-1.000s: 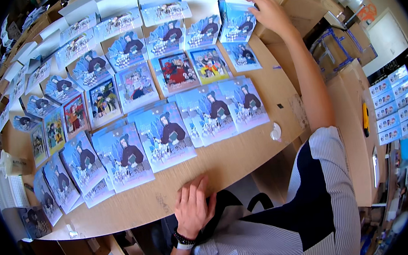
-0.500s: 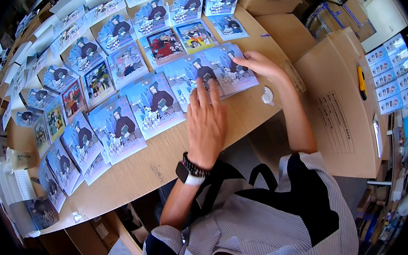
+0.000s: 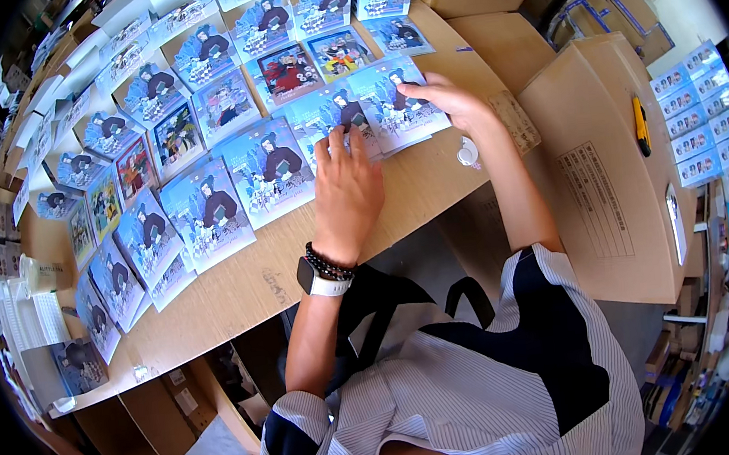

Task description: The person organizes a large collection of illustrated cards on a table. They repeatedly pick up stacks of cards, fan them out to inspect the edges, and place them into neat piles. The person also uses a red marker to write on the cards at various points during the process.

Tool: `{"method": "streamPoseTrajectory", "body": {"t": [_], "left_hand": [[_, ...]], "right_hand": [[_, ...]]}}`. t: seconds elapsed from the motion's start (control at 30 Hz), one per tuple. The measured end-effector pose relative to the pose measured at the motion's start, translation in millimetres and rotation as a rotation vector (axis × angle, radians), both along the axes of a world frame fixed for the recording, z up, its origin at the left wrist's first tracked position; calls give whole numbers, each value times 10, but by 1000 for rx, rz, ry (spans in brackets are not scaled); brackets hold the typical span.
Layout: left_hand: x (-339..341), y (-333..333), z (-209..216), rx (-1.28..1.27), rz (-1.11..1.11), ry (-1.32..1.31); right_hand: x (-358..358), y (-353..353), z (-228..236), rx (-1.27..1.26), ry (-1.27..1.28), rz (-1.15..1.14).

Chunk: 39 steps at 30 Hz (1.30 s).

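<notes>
Blue printed cards with a dark-clothed cartoon figure (image 3: pixel 273 170) lie overlapping in a curved row along the near side of the table. My left hand (image 3: pixel 349 194), with a watch and beaded bracelets at its wrist, rests its spread fingertips on the lower part of the second card from the right (image 3: pixel 312 119). At the row's right end, my right hand (image 3: pixel 453 103) grips the right edge of the last card (image 3: pixel 393 108). Its thumb presses on the face, while the other fingers are mostly hidden behind the edge. Whether it holds one card or several layers, I cannot tell.
Behind the row lie differently coloured picture cards (image 3: pixel 286 71), and farther back several rows of open printed sleeves (image 3: pixel 204 55). A round white sticker or lid (image 3: pixel 467 152) is near the table's right edge. Cardboard boxes (image 3: pixel 589 173) stand right, with a yellow cutter (image 3: pixel 641 125) on one.
The whole view has shifted slightly, so the table sits a little higher and more to the left. Both hands stay at the same cards, with little movement of their own.
</notes>
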<state>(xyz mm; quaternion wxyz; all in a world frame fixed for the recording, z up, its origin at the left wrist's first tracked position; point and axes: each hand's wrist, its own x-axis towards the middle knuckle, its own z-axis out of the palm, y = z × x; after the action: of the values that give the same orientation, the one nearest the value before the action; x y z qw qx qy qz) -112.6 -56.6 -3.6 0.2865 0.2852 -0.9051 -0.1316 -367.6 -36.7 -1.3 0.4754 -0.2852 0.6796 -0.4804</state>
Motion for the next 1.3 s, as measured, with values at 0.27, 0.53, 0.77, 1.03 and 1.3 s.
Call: {"method": "streamPoseTrajectory", "body": {"t": [0.27,0.53,0.77,1.03,1.3], "left_hand": [[0,-6,-74,59,-4,-29],[198,379,321,619,-205,487],[626,618,-119,527,-70,703],[678,696,-137,776,-50,720],[1033,732,57,850,-82,542]], "right_hand": [[-382,394,98,-206,182,-131],[765,1066,194,-640,153,-140],[1449,1006,-231,-692,0,235],[1684,1026,-567,-610,-189,127],[1746,1060,-409,-650,-414,-18]]}}
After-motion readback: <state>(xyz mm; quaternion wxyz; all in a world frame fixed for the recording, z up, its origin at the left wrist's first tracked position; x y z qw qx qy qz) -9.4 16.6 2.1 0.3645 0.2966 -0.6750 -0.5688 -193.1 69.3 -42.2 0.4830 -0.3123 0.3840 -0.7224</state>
